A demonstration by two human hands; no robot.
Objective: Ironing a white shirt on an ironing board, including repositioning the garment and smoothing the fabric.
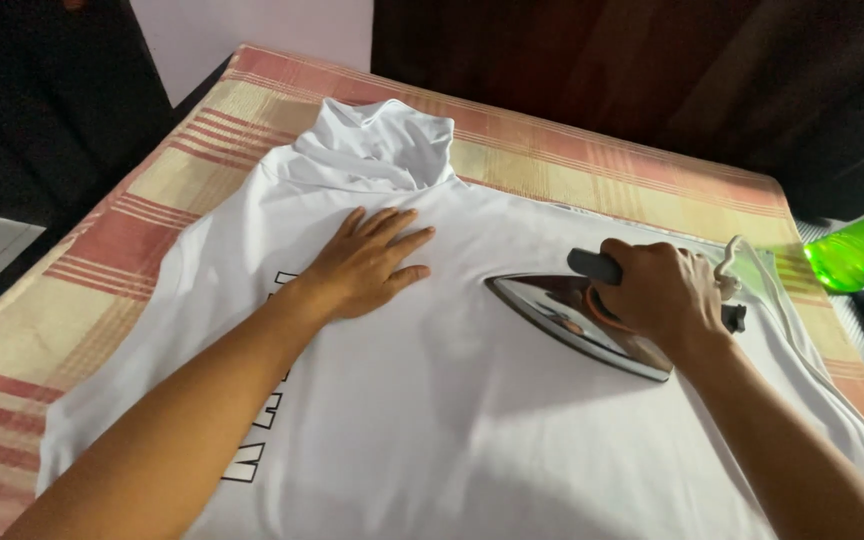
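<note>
Dim room, light from the front casting soft arm shadows (background nearly black), edges slightly stretched.

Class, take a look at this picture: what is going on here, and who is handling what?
A person is ironing a white shirt spread flat on a surface covered with a red and cream striped cloth. The right hand grips the handle of a metal iron, whose plate rests on the shirt with its tip pointing towards the left hand. The left hand lies flat, fingers spread, pressing the fabric just below the collar. A white cord trails off to the right, and a green bottle lies at the right edge.
</note>
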